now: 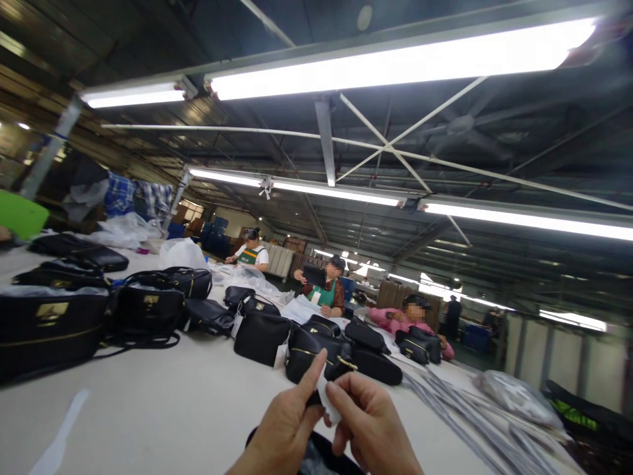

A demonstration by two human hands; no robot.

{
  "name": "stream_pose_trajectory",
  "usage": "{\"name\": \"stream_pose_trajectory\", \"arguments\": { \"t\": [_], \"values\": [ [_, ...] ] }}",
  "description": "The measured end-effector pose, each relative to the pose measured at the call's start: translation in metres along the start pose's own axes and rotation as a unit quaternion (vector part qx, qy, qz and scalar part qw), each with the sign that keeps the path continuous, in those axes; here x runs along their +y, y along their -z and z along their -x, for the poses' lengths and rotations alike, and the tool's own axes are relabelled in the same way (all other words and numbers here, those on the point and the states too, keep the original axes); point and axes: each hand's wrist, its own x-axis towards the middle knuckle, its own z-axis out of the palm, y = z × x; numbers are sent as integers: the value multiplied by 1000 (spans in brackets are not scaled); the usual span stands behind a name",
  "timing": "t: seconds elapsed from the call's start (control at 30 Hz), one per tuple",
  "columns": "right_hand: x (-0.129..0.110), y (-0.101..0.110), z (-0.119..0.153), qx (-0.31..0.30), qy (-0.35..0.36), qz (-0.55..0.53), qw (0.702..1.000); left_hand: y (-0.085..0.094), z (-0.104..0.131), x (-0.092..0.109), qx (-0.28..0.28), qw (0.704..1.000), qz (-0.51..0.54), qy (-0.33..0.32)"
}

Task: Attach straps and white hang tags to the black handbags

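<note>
My right hand [370, 419] is closed, thumb and fingers pinching a small white slip [330, 401] that looks like paper or tissue. Facing it, my left hand [287, 422] has its index finger pointing up and its other fingers curled. It grips a narrow black piece [313, 398], partly hidden behind the white slip; I cannot tell whether it is a strap. Under both hands lies a black bag [341, 458] with clear plastic showing in its opening, mostly cut off by the frame's lower edge.
Several black handbags [262, 336] stand across the white table [163, 409]. A white strip [62, 432] lies at left, grey strips [459, 415] and a plastic-wrapped bundle [517, 396] at right. Three people sit beyond; one person [324, 290] holds up a black bag.
</note>
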Motion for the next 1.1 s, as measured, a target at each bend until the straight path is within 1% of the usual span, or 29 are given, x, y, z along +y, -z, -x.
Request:
{"name": "stream_pose_trajectory", "arguments": {
  "t": [0.13,0.2,0.3,0.4,0.47,0.6,0.67,0.73,0.8,0.9,1.0,1.1],
  "values": [
    [8,2,-2,-16,15,-30,999,2,0,2,6,1000,19,-2],
    [8,2,-2,-9,3,-36,999,3,0,3,0,1000,12,-4],
    [4,1,-1,13,3,-13,1000,1,-1,0,-14,999,-30,-13],
    [2,-2,1,39,47,42,997,0,-2,-3,-20,998,-58,-15],
    [1,-2,3,61,79,107,989,1,-2,-2,-26,997,-74,-14],
    [-3,2,9,82,110,239,961,6,2,9,-46,996,-77,-22],
    [-7,6,11,70,118,254,958,8,4,17,-61,994,-83,-23],
    [-11,10,11,30,97,214,972,8,5,23,-77,991,-111,-11],
    [-11,14,9,-16,61,138,988,6,4,26,-83,985,-152,10],
    [-6,17,4,-47,30,47,997,3,3,25,-82,976,-202,23],
    [4,20,3,-66,12,21,998,4,3,23,-92,971,-220,-16],
    [14,24,5,-98,-10,19,995,6,4,22,-127,966,-215,-73]
  ]
}}
